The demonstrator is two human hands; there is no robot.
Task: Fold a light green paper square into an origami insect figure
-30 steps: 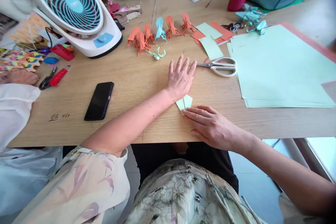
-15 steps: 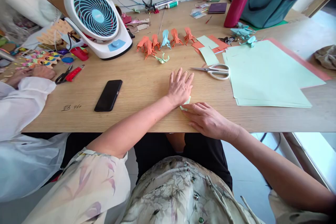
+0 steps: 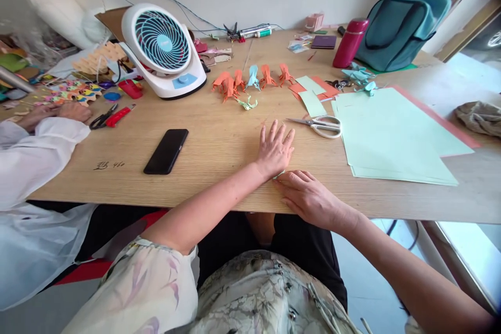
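Observation:
My left hand [image 3: 276, 151] lies flat on the table with its fingers spread, its palm over a small piece of light green paper [image 3: 278, 175]. Only a sliver of that paper shows between my hands. My right hand [image 3: 309, 195] is closed at the paper's near side, fingers together and fingertips on its edge. Just beyond my left hand are white-handled scissors [image 3: 327, 126], shut. Cut strips of green paper [image 3: 312, 103] lie behind them. A small green folded paper figure [image 3: 247, 103] sits in front of a row of orange paper figures [image 3: 268, 76] and a blue one [image 3: 253, 77].
Large green sheets [image 3: 391, 135] lie to the right, near a magenta bottle [image 3: 350, 42] and a teal bag [image 3: 399, 31]. A black phone [image 3: 166, 151] and a white fan [image 3: 164, 47] stand left. Another person's hands [image 3: 74, 111] rest at the far left by red-handled cutters [image 3: 119, 115].
The camera view has tilted up, so the table sits lower in the picture. The green paper between my hands shows less now. Both hands keep nearly the same pose.

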